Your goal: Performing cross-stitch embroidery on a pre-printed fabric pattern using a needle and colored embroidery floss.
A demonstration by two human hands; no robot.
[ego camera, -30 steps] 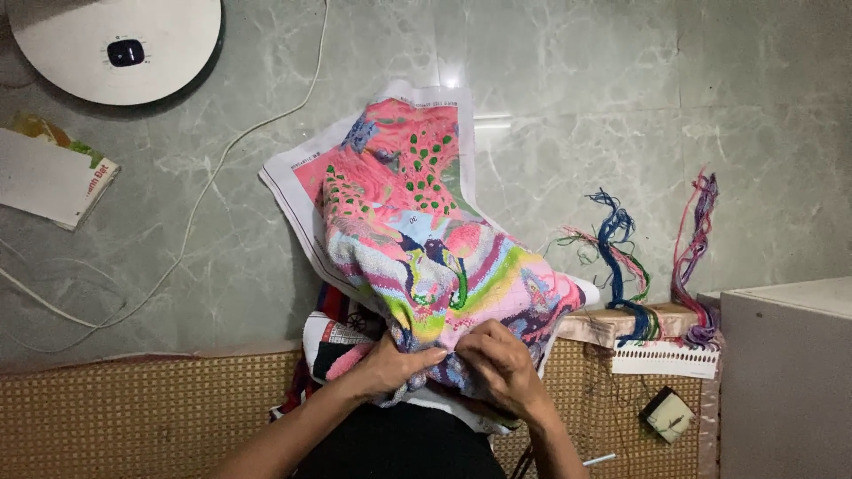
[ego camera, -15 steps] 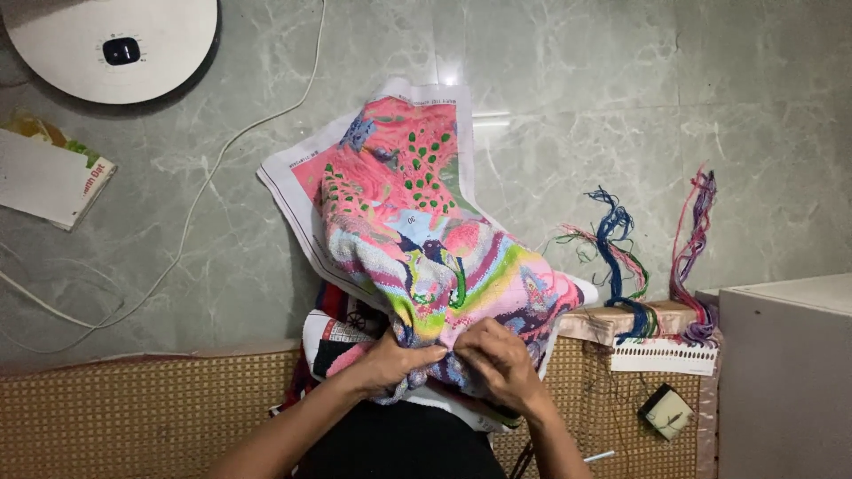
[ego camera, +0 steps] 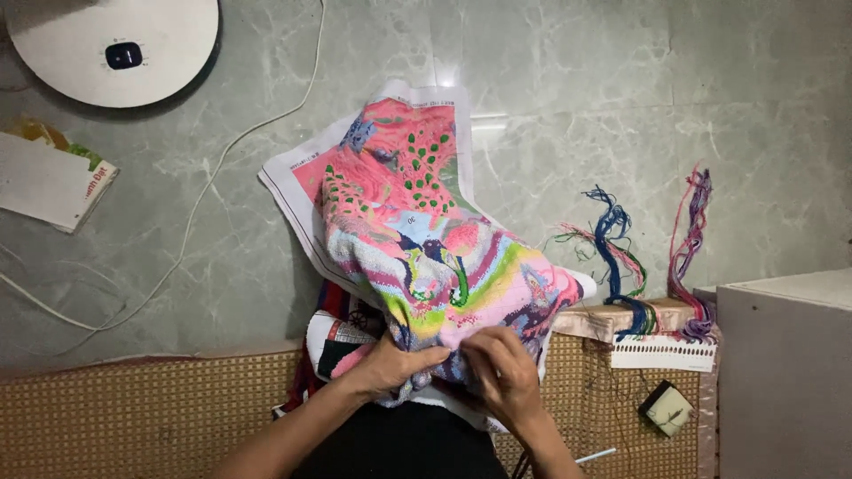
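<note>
A pale green marbled floor point(ego camera: 550, 106) fills most of the frame, with a woven rattan mat point(ego camera: 142, 408) across the bottom. At centre lies a large cross-stitch canvas point(ego camera: 417, 239), bumpy with pink, green and blue stitching, its white edge showing at the top. A round white disc-shaped device point(ego camera: 115, 49) sits upper left, a thin white cord point(ego camera: 200, 231) curving from it. Loose thread skeins point(ego camera: 621, 257) hang at right. At lower centre, the left hand point(ego camera: 395, 364) grips the cloth's bunched lower edge with curled fingers; the right hand point(ego camera: 501, 377) pinches the fabric beside it.
</note>
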